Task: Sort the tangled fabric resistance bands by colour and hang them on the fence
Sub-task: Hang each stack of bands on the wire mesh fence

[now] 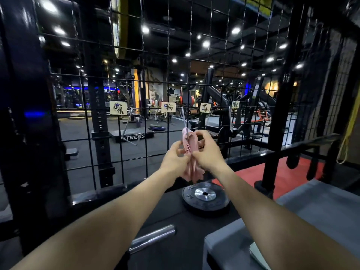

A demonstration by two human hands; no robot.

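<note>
Both hands are closed on a bunch of pink bands (188, 152): the left hand (176, 159) pinches the bunch near its middle from the 9 o'clock side, and the right hand (207, 151) wraps it from the 3 o'clock side, fingers (202, 134) curled over the upper loops. The bands are gathered into a stack of thin loops, their top standing up past the fingers toward 12 o'clock and their loose ends hanging below the hands toward 6 o'clock. They are held up in the air in front of the wire fence (148, 78), not yet on it. Just above the bunch, at 12 o'clock, a slim metal hook (184, 118) hangs from the fence, beside the paper label (168, 107) at 11 o'clock; further labels sit along the same wire toward 9 and 2 o'clock, each seemingly with its own hook. No other bands show on the fence. Below the hands, at 6 o'clock, a black weight plate (205, 196) lies flat on a dark surface, and a chrome bar end (153, 237) lies nearer the camera at 7 o'clock. The step in hand looks like squaring up the pink set, sorting done for this colour, before hanging. The next move would call for lifting the bunch toward 12 o'clock, keeping all the loops open and aligned, and threading them together over the hook tip without letting any loop slip out of the pinch.
</note>
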